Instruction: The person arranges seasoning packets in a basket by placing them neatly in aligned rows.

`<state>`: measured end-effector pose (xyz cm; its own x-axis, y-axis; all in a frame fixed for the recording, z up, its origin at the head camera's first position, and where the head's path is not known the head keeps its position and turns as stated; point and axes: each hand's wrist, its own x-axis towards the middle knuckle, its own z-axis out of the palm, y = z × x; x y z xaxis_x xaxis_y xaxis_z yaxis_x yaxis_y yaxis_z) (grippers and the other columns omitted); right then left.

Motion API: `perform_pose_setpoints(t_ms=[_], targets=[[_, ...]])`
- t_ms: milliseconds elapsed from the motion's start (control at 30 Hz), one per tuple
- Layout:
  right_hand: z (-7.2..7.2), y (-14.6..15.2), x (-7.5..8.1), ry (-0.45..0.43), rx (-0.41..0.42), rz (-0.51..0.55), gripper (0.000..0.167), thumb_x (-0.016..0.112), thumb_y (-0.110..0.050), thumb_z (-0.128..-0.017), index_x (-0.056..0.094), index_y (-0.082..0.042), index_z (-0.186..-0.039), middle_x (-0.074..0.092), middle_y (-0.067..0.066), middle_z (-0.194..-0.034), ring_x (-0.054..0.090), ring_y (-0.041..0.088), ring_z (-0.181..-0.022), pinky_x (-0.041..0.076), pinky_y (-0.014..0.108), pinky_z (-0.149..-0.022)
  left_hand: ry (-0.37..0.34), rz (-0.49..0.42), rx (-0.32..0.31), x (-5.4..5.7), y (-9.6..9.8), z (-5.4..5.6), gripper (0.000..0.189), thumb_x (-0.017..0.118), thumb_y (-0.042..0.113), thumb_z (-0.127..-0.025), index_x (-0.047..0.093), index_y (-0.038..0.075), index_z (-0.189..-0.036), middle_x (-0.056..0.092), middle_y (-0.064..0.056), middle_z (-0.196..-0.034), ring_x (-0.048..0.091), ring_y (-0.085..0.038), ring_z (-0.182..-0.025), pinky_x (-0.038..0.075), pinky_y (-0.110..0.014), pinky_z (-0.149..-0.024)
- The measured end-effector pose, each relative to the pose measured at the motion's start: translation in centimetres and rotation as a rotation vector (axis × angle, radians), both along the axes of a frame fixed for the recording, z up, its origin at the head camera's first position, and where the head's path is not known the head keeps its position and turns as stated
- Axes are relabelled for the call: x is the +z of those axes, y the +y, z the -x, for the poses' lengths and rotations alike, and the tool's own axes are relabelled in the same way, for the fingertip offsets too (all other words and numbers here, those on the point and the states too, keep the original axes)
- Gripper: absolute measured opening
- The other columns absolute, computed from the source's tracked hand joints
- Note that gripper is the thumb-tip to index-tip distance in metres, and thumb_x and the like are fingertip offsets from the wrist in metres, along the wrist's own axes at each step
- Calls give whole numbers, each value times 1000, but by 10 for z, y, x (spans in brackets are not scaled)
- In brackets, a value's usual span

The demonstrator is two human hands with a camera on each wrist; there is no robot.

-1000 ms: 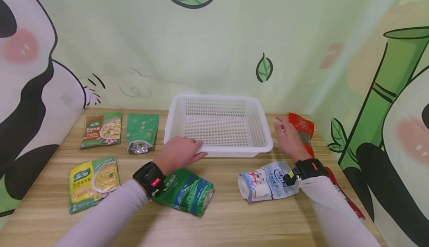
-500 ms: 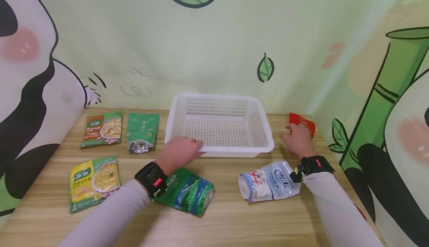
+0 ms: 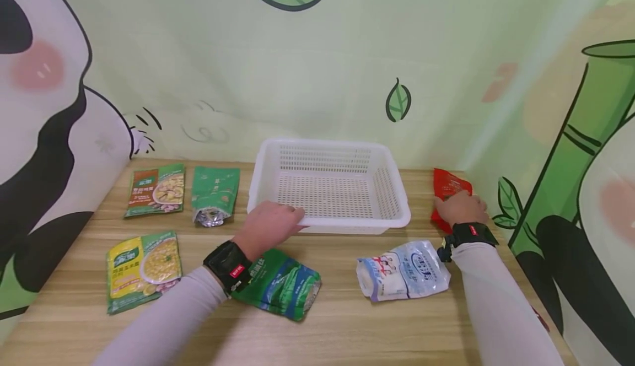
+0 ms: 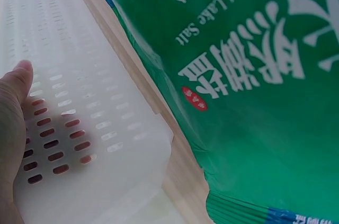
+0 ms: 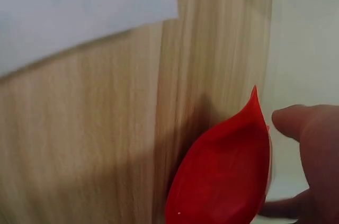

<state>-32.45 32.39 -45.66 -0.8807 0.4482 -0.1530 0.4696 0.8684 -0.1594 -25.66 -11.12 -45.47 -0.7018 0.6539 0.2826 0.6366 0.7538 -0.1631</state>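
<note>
My left hand [image 3: 270, 225] grips the near rim of a white perforated plastic basket [image 3: 354, 222], its thumb on the outer wall in the left wrist view. Below that hand lies a green salt pouch [image 3: 285, 286], partly covered by the wrist. My right hand [image 3: 461, 210] is over a red pouch [image 3: 446, 183] at the back right, thumb by its left edge and fingers by its right. In the right wrist view the thumb is extended beside the pouch's red bottom [image 5: 222, 176]; firm contact cannot be made out.
A white-and-blue pouch [image 3: 404, 271] lies left of my right wrist. At left are a yellow soup packet [image 3: 144, 269], a brown-and-green packet [image 3: 155, 190] and a green pouch [image 3: 215, 192]. Part of a red item [image 3: 541, 319] shows beyond my right forearm.
My right hand has moved rightward from beside the red pouch to over it. My left hand stays on the basket rim. The view has shifted slightly.
</note>
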Motion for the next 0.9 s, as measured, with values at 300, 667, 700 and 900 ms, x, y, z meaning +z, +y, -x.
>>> perform_pose_setpoints(t_ms=[300, 667, 700, 900], targets=[[0, 1, -3, -90, -89, 63, 86, 41, -59, -99, 49, 20, -130, 45, 40, -126, 42, 52, -117, 37, 63, -103, -22, -3, 13, 3, 0, -1, 29, 64, 41, -100, 62, 16, -86, 67, 3, -70, 61, -14, -57, 48, -34, -49], [2, -3, -5, -55, -80, 56, 74, 50, -50, -98, 54, 20, -121, 39, 39, -120, 41, 51, -115, 45, 60, -98, 1, 6, 32, 4, 0, -3, 28, 66, 40, -99, 62, 16, -87, 68, 3, -71, 63, -16, -58, 46, -34, -48], [2, -4, -4, -52, -84, 59, 73, 51, -49, -98, 53, 20, -121, 39, 38, -120, 41, 51, -115, 44, 60, -99, 1, 5, 34, 3, 0, -3, 28, 66, 40, -99, 62, 16, -86, 68, 3, -71, 63, -16, -58, 46, -34, -48], [0, -11, -8, -13, -164, 110, 77, 58, -46, -94, 44, 21, -130, 38, 37, -127, 40, 51, -119, 41, 59, -105, -5, 3, 39, 2, 1, -2, 30, 65, 42, -99, 61, 17, -84, 66, 4, -69, 59, -15, -54, 44, -33, -47]])
